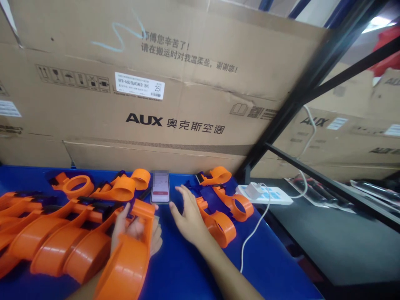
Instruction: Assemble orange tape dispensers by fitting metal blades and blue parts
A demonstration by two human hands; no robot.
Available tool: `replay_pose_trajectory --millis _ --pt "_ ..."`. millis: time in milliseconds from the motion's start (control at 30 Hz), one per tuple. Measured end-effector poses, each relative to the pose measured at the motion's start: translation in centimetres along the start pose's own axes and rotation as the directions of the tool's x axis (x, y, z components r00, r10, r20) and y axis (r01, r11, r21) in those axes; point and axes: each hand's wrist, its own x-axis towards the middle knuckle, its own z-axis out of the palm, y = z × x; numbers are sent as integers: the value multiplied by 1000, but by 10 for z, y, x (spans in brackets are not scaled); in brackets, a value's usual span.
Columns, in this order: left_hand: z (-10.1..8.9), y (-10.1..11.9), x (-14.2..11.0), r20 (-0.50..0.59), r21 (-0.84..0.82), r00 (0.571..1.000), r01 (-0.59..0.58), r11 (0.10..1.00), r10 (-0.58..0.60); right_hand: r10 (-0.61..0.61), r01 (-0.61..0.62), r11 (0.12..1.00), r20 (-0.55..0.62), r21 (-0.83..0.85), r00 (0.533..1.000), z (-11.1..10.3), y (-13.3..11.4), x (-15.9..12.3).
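My left hand is wrapped round an orange tape dispenser, held close to me with its wide ring toward the front. Part of the palm and the fingers show behind its frame. My right hand is open above the blue table, fingers apart and nothing in it. To the right of that hand lie an orange dispenser and another orange dispenser. A phone with a lit screen lies between and beyond my hands.
Several more orange dispensers are lined up at the left on the blue table. A white power strip with a plug and cable sits at the right edge. Large cardboard boxes stand behind, beside a black metal frame.
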Motion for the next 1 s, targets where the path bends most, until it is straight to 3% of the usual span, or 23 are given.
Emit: replay_pose_trajectory --millis 100,333,467,600,700,800,867,933,967,1000 --pt "-1 -1 0 10 -4 1000 15 1000 -14 65 -65 998 4 17 998 4 11 3" --pt "-11 3 4 66 53 992 101 993 -104 95 -94 994 22 -53 995 10 16 11" --pt "-15 4 7 43 48 986 156 987 -158 172 -167 985 125 -49 977 18 20 16" --pt "-17 4 7 6 32 982 189 981 -189 93 -97 995 123 24 988 15 9 17" --pt "-16 4 6 -10 28 985 174 984 -174 -58 59 997 -17 59 998 -7 -13 18" --pt "-12 3 4 -4 40 989 151 988 -151 -157 165 986 -169 32 973 -50 -27 20" --pt "-10 1 3 -2 49 989 150 987 -150 -68 69 998 -303 -8 951 -81 -22 22" --pt "-8 0 2 -7 52 988 155 987 -154 101 -150 984 -402 -93 910 -108 -5 25" --pt "-8 0 2 -11 52 988 158 986 -157 181 -257 953 -380 -161 907 -118 6 26" --pt "-8 -1 3 -14 53 987 160 986 -159 254 -328 910 -285 -254 924 -125 17 27"
